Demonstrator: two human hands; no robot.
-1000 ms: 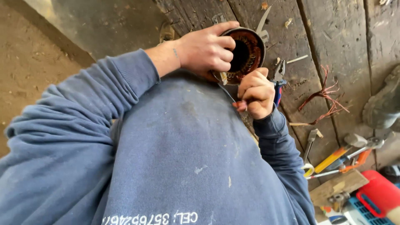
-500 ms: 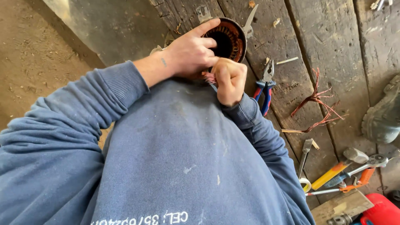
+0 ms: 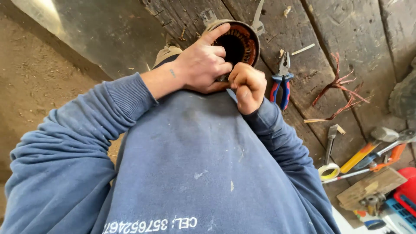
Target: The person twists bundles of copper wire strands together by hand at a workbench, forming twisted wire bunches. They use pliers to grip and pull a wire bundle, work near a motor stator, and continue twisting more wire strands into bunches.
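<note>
A round motor stator (image 3: 244, 40) with copper-coloured windings lies on dark wooden planks (image 3: 346, 34). My left hand (image 3: 200, 65) grips its near rim, with the index finger stretched over the top edge. My right hand (image 3: 248, 86) is curled into a fist right against the stator's lower edge and touches my left hand. Whatever is inside the fist is hidden. Both arms are in blue sweatshirt sleeves.
Blue-and-red-handled pliers (image 3: 281, 82) lie just right of my right hand. Further right is a tangle of copper wire (image 3: 342, 93). At the lower right lie a wrench (image 3: 331, 141), a tape roll (image 3: 329, 171), yellow- and orange-handled tools (image 3: 359, 158), a wood block (image 3: 368, 188) and a red box (image 3: 405, 190).
My right hand has moved up from beside the stator to its lower edge and closed into a tight fist. My left hand has shifted lower on the rim.
</note>
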